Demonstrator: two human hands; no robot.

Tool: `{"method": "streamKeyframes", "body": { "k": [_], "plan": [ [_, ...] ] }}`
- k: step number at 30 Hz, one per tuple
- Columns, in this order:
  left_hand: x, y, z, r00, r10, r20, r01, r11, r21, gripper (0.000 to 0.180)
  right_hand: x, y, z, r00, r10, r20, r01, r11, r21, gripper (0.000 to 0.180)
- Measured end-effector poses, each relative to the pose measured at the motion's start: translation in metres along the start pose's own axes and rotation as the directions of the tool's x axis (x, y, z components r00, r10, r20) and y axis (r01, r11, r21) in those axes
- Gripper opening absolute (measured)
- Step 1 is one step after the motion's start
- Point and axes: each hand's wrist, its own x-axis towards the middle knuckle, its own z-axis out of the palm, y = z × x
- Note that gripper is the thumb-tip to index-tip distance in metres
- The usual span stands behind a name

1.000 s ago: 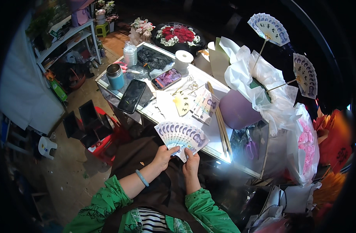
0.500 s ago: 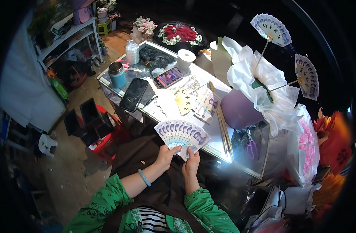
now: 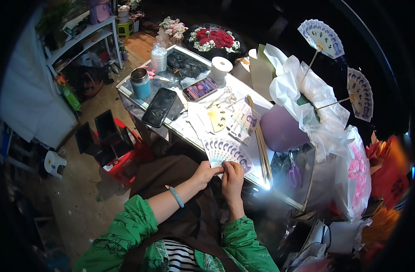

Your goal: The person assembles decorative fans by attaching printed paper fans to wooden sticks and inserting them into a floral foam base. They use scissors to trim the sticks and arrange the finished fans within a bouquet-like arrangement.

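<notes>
A fan of pale purple banknotes (image 3: 225,151) is spread out just above the near edge of the glass table (image 3: 280,192). My left hand (image 3: 206,172) pinches its lower left corner, a blue bracelet on that wrist. My right hand (image 3: 233,176) grips the fan's base from the right. Both hands sit over my dark apron, and my sleeves are green.
On the table lie two phones (image 3: 159,106), a blue cup (image 3: 140,83), a tape roll (image 3: 221,66), loose notes (image 3: 244,123), thin wooden sticks (image 3: 261,138) and purple scissors (image 3: 294,171). Two finished note fans (image 3: 320,38) stand in white wrapping at right. A red stool (image 3: 121,154) is at left.
The fan of notes and both hands have stayed in place at the table's near edge; the view has shifted slightly.
</notes>
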Motion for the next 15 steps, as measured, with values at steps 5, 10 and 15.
{"method": "streamKeyframes", "body": {
  "k": [5, 10, 15],
  "plan": [
    [-0.014, -0.011, -0.008, 0.991, -0.119, -0.057, 0.106, 0.974, -0.202, 0.024, -0.001, 0.005, 0.0, 0.999, 0.003, 0.049, -0.002, 1.0, -0.022, 0.031],
    [-0.02, -0.017, -0.011, 0.993, -0.119, -0.026, 0.106, 0.949, -0.298, 0.023, 0.0, 0.002, -0.001, 0.995, -0.014, 0.094, 0.014, 1.0, -0.008, 0.031],
    [-0.021, -0.013, -0.008, 0.999, -0.017, -0.045, 0.007, 0.978, -0.21, 0.02, 0.005, -0.004, -0.008, 0.99, -0.023, 0.142, 0.021, 1.0, 0.019, 0.029]
  ]
}}
